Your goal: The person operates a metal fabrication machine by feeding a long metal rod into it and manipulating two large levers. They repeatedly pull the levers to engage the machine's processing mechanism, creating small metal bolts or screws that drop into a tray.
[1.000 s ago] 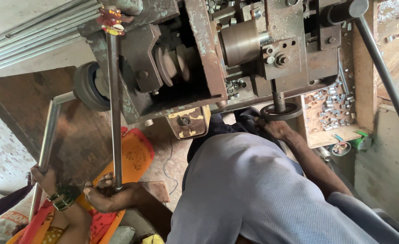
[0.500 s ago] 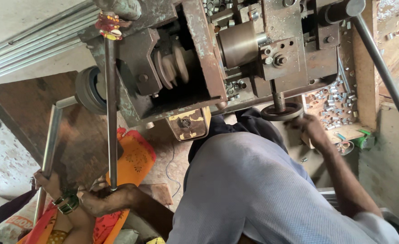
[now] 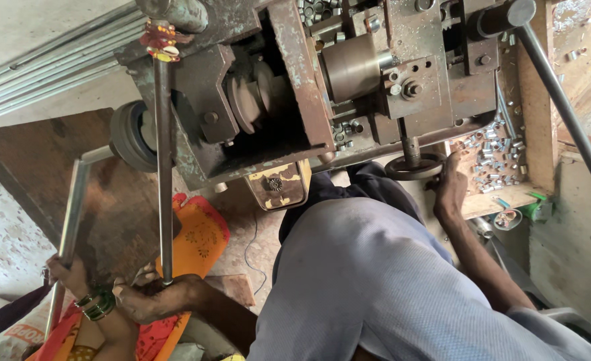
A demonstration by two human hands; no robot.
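My left hand (image 3: 153, 299) is closed around the lower end of a thin steel rod (image 3: 165, 167), which runs up into a rusty lathe-like machine (image 3: 268, 100). Red and yellow thread is tied near the rod's top. My right hand (image 3: 450, 186) grips the right rim of a small dark hand wheel (image 3: 409, 168) under the machine's carriage. Beside that hand, a wooden tray (image 3: 533, 134) holds several small shiny metal parts (image 3: 496, 157). My grey shirt fills the lower middle of the view.
Another person's hand with green bangles (image 3: 74, 277) holds a second metal pipe (image 3: 74, 214) at the lower left, over orange cloth (image 3: 202, 237). A long lever (image 3: 563, 107) slants down the right. Steel bars (image 3: 48, 63) lie at the upper left.
My right hand left the hand wheel, reached right toward the tray of parts, and is back on the wheel's rim. My left hand has stayed on the rod.
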